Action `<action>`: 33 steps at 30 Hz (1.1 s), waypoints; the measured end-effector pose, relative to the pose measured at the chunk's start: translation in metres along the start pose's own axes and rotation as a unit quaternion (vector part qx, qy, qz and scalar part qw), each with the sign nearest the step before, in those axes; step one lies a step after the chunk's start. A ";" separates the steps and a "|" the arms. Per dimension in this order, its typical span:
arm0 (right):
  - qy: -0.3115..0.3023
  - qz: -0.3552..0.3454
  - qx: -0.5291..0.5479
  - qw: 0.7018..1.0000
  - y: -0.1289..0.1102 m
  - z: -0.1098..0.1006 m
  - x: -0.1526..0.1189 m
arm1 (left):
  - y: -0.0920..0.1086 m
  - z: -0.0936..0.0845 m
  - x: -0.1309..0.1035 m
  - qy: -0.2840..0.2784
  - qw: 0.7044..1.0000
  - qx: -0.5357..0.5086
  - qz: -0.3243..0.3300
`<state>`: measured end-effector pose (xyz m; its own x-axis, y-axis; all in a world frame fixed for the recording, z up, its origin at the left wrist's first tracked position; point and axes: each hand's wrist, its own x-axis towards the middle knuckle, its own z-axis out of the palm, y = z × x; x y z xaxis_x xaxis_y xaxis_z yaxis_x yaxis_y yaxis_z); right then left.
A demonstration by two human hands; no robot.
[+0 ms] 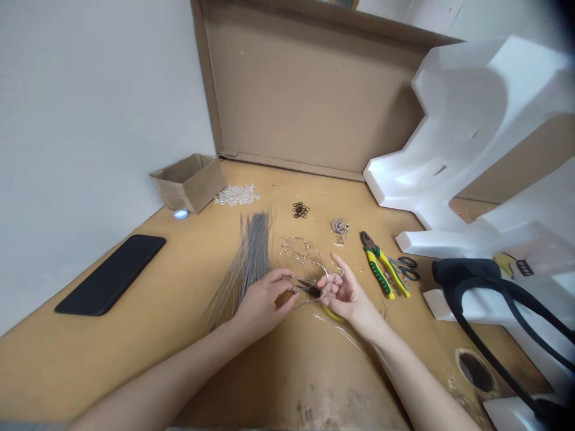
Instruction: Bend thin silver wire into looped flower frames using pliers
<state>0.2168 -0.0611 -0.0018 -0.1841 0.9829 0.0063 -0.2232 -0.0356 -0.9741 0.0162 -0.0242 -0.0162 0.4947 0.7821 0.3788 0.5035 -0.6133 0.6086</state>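
Between my two hands is a thin, shiny wire loop (320, 290). My left hand (268, 297) pinches its left side between thumb and fingertips. My right hand (351, 294) grips the right side with thumb and curled fingers, its index finger stretched out. Below the loop lie pliers with dark jaws (309, 288) and a yellow handle (333, 315), partly hidden by my right hand. A bundle of straight grey wires (256, 248) rests just left of my left hand. Beyond my fingers sits a loose tangle of bent wire (296, 248).
Larger yellow-green pliers (381, 263) and scissors (406, 267) lie to the right. Farther back are black rings (300, 209), small metal pieces (340, 225), a pile of clear bits (238, 194) and a cardboard box (191, 182). A black phone (112, 275) is left; white foam (467, 120) stands right.
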 end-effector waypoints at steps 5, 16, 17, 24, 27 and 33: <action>0.070 -0.104 -0.077 0.989 0.008 0.006 0.000 | -0.003 0.001 0.000 0.012 1.000 0.008 0.009; 0.155 -0.105 -0.187 0.964 0.010 0.013 -0.005 | -0.002 0.000 0.001 0.035 0.998 0.049 0.032; 0.159 -0.103 -0.187 0.964 0.010 0.012 -0.004 | -0.002 -0.001 0.001 0.035 0.997 0.053 0.033; 0.157 -0.108 -0.195 0.962 0.013 0.011 -0.004 | -0.003 -0.001 0.000 0.043 0.996 0.068 0.045; 0.142 -0.144 -0.206 0.957 0.017 0.009 -0.003 | -0.003 -0.001 0.001 0.051 0.994 0.075 0.057; 0.096 -0.162 -0.263 0.946 0.019 0.006 -0.002 | -0.003 0.000 0.000 0.055 0.988 0.111 0.088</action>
<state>0.2074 -0.0649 -0.0191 0.0004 0.9436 0.3311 0.2776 0.3180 -0.9066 0.0151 -0.0222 -0.0182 0.5140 0.6609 0.5468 0.5651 -0.7405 0.3638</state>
